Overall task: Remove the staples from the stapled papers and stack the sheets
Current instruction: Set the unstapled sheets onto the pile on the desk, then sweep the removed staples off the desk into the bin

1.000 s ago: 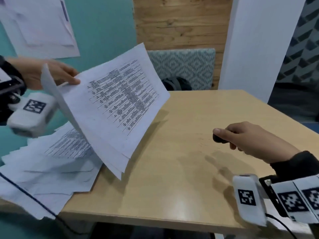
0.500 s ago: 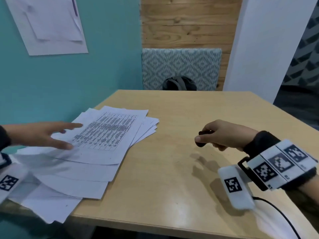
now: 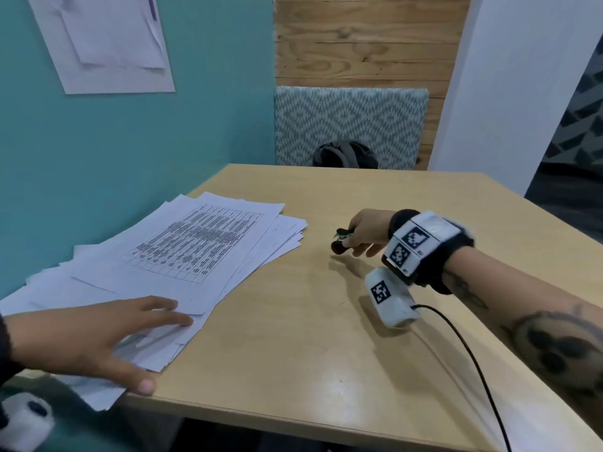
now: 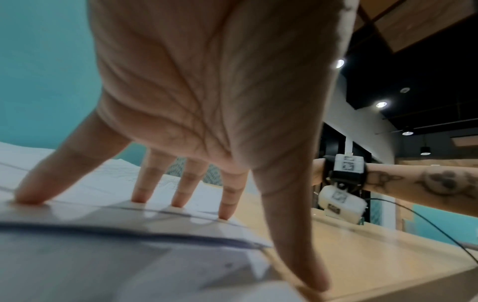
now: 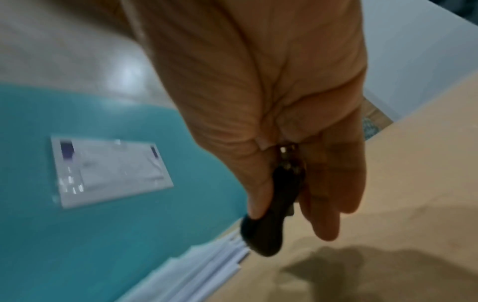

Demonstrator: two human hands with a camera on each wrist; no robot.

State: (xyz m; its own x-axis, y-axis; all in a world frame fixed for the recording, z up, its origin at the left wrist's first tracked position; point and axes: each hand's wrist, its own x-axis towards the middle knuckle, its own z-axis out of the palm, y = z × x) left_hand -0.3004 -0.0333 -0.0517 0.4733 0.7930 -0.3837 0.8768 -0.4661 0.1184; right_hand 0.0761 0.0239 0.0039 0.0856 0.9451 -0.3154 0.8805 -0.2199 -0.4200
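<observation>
A loose, fanned pile of white sheets lies on the left part of the wooden table; the top sheet shows a printed table. My left hand lies spread on the pile's near end, its straight fingertips pressing the paper and the thumb reaching the table edge. My right hand hovers just above the table to the right of the pile and pinches a black staple remover between thumb and fingers. In the right wrist view the black staple remover hangs from that grip.
A patterned chair back with a dark bag stands beyond the far edge. A paper sheet hangs on the teal wall. A black cable trails from my right wrist across the table's right side.
My left hand laid the lifted stapled sheets flat on the pile and slid back to its near end. My right hand moved forward and left with the staple remover.
</observation>
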